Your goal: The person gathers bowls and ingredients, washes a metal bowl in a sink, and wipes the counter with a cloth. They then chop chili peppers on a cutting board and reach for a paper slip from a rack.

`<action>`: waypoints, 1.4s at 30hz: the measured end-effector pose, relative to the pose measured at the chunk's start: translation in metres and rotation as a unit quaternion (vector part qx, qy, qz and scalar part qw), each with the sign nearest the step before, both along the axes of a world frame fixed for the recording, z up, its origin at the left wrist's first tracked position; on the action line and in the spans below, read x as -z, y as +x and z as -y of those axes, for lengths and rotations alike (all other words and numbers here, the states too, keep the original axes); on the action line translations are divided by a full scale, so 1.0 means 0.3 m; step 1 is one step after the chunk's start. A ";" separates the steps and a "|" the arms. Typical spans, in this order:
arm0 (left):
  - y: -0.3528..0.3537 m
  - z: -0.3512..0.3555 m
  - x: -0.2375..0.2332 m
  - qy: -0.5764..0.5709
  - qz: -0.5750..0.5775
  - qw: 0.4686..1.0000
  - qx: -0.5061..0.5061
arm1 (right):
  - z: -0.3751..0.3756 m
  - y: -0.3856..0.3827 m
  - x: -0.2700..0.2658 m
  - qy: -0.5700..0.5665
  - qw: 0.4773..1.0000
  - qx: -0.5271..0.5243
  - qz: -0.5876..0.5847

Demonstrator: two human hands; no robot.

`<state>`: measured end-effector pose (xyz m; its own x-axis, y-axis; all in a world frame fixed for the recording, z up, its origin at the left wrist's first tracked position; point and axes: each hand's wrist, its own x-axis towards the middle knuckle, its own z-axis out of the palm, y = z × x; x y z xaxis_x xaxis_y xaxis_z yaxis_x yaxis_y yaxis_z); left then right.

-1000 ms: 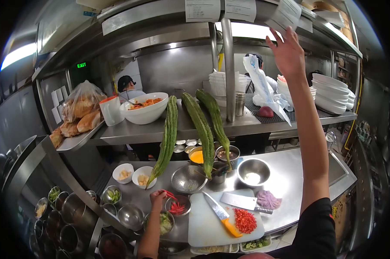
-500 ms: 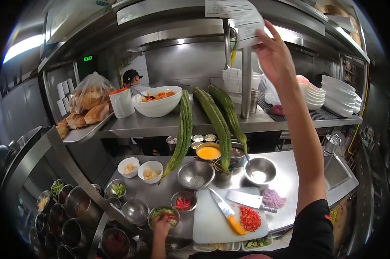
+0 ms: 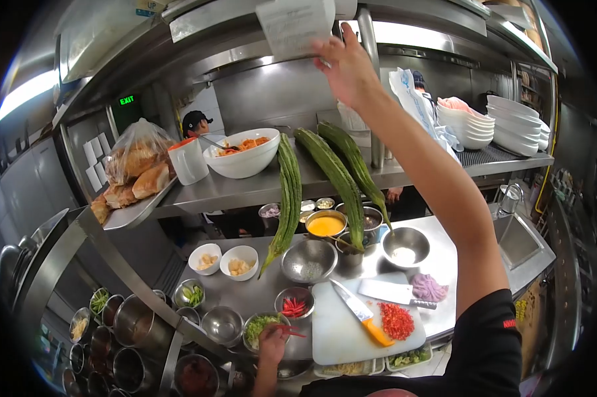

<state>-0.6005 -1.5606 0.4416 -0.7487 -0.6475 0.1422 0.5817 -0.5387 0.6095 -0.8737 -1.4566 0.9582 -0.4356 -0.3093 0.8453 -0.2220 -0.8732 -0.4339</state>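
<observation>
My left hand [image 3: 272,344] is closed around red chilies [image 3: 289,329], whose ends stick out to the right. It is at the near rim of a metal bowl [image 3: 258,325] of chopped green pieces. Just behind is another bowl with red chilies [image 3: 294,306]. My right hand [image 3: 348,66] is raised high, fingers apart, its fingertips at the lower right edge of a printed paper slip [image 3: 292,28] hanging from the upper shelf. On the white cutting board [image 3: 331,331] lie an orange-handled knife [image 3: 364,316], a cleaver [image 3: 385,291] and chopped red chili [image 3: 397,322].
Long ridged gourds [image 3: 328,172] overhang the shelf [image 3: 239,192] beside a bowl of orange food [image 3: 242,165]. Stacked white bowls [image 3: 513,126] stand right. A purple heap [image 3: 429,288] lies beside the board. Metal pots [image 3: 136,324] fill the left. Other people are behind the shelf.
My right hand and the slip have moved left. My left hand has drawn back from inside the bowl of green pieces to its near rim, the chilies now showing more clearly.
</observation>
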 end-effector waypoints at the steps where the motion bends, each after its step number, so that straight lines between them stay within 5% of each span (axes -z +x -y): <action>1: -0.001 0.002 0.015 0.003 0.005 1.000 0.002 | 0.006 -0.014 -0.032 -0.044 0.999 -0.021 0.013; 5: -0.017 -0.024 0.035 -0.001 0.004 0.999 0.032 | 0.059 -0.160 -0.132 -0.067 0.992 -0.098 0.035; 11: 0.009 -0.066 0.142 0.020 0.030 0.997 0.062 | -0.078 -0.181 -0.046 0.011 0.998 -0.065 -0.018; 13: 0.026 -0.089 0.153 0.022 0.038 0.998 0.049 | -0.267 0.052 0.020 0.078 0.940 0.330 -0.024; 16: 0.033 -0.126 0.129 0.044 0.041 0.998 0.032 | -0.511 -0.316 0.001 -0.141 0.872 0.442 -0.153; 18: 0.040 -0.134 0.130 0.063 0.048 0.996 0.033 | -0.539 -0.392 -0.036 -0.173 0.850 0.484 -0.115; 20: 0.047 -0.135 0.136 0.075 0.056 0.994 0.059 | -0.526 -0.497 -0.068 -0.016 0.495 0.857 -0.143; 22: 0.039 -0.135 0.122 0.075 0.068 0.993 0.052 | -0.461 -0.543 -0.134 0.121 0.604 0.770 -0.164; 24: 0.029 -0.137 0.115 0.074 0.083 0.993 0.047 | -0.358 -0.704 -0.161 0.181 0.480 0.823 -0.244; 26: 0.013 -0.132 0.111 0.070 0.074 0.994 0.032 | -0.274 -0.650 -0.191 0.469 0.482 0.689 -0.270; 27: 0.009 -0.130 0.110 0.067 0.074 0.995 0.030 | -0.231 -0.641 -0.192 0.526 0.466 0.648 -0.293; 35: 0.032 -0.138 0.132 0.038 0.108 0.993 0.024 | 0.001 -0.740 -0.086 0.671 0.375 0.518 -0.376; 42: 0.036 -0.127 0.146 0.067 0.094 0.993 0.015 | 0.009 -0.760 -0.152 0.710 0.393 0.445 -0.378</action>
<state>-0.5896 -1.5225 0.3979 -0.7727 -0.6286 -0.0882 0.4472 -0.6377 0.6272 -1.1017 -1.4593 1.0037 -0.6954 -0.7133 0.0869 -0.7003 0.6999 0.1405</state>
